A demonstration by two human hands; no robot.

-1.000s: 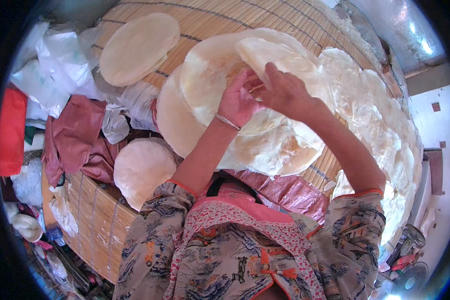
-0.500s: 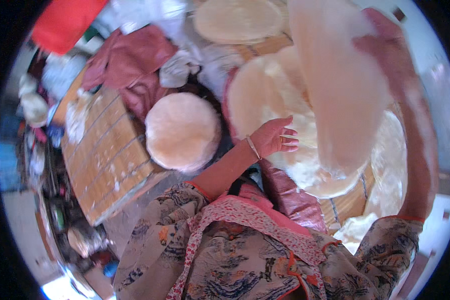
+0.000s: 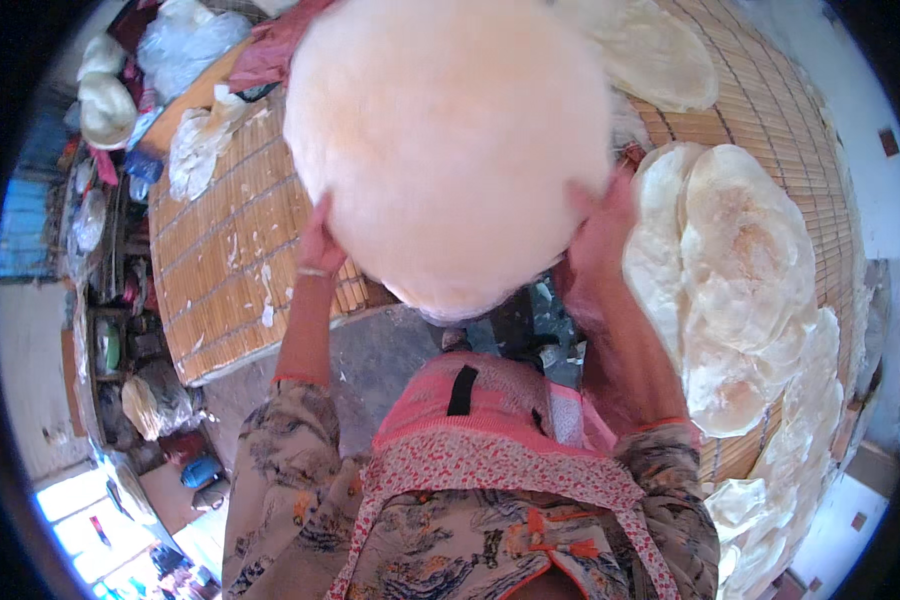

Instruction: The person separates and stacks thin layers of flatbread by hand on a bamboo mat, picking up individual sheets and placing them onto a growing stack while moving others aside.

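Observation:
A large, pale, round sheet of thin flatbread [image 3: 450, 150] fills the upper middle of the view, slightly blurred. My left hand [image 3: 320, 243] grips its lower left edge, the thumb showing along the rim. At the right edge, my right hand [image 3: 607, 215] has hold of the same sheet, with most of its fingers hidden or smeared. The sheet hides whatever lies beneath it. To the right of my right hand, several more thin flatbreads [image 3: 745, 250] overlap in a pile, some with browned patches.
A slatted bamboo mat [image 3: 230, 240] with white scraps covers the surface at left. Another slatted mat [image 3: 760, 90] stretches along the right, bearing further flatbreads [image 3: 660, 60]. Crumpled clear plastic [image 3: 190, 45] lies at the far left, above cluttered shelves. Grey floor [image 3: 370, 365] shows between the mats.
The flatbread that hung upright from my right hand at the right is now spread between both hands, further left. My left hand was empty and now grips it. The view has shifted.

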